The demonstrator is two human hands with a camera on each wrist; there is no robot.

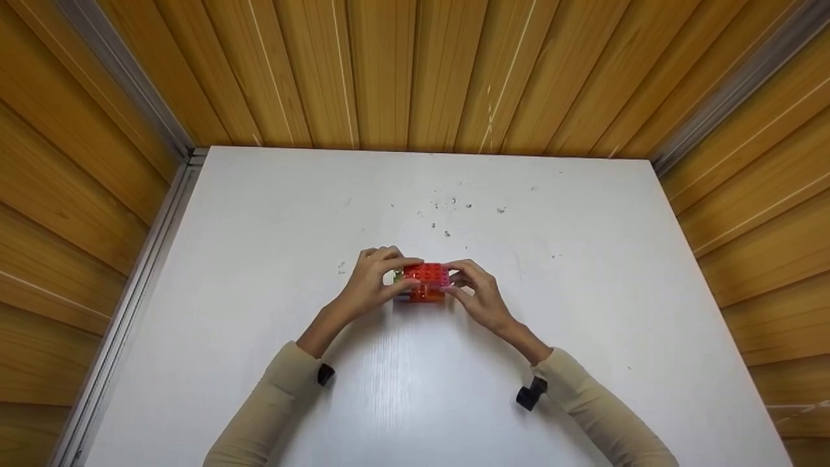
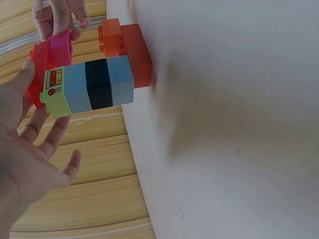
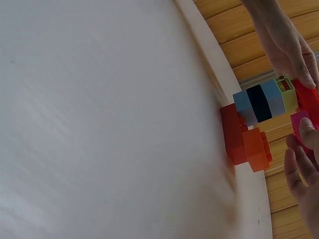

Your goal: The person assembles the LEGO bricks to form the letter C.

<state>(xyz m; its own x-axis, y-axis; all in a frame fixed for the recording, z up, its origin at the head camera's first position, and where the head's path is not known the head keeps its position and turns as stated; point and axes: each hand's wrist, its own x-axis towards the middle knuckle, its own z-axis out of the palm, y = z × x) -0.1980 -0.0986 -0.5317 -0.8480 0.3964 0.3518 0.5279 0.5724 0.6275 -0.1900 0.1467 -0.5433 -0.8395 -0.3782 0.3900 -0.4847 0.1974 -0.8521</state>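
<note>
A small tower of toy building blocks stands on the table between both hands. At its foot lies a red base block, with an orange block on its right part. The left part carries a column of light blue, black, light blue and a printed light green block. Across the top sits a flat red block, which my left hand grips between thumb and fingers. My right hand pinches a pink block at the red block's right end; whether they are joined, I cannot tell.
The white table extends around the tower, with small dark marks on its far half. Wood-panelled walls enclose the back and sides. A black wrist device hangs at the right sleeve, another at the left.
</note>
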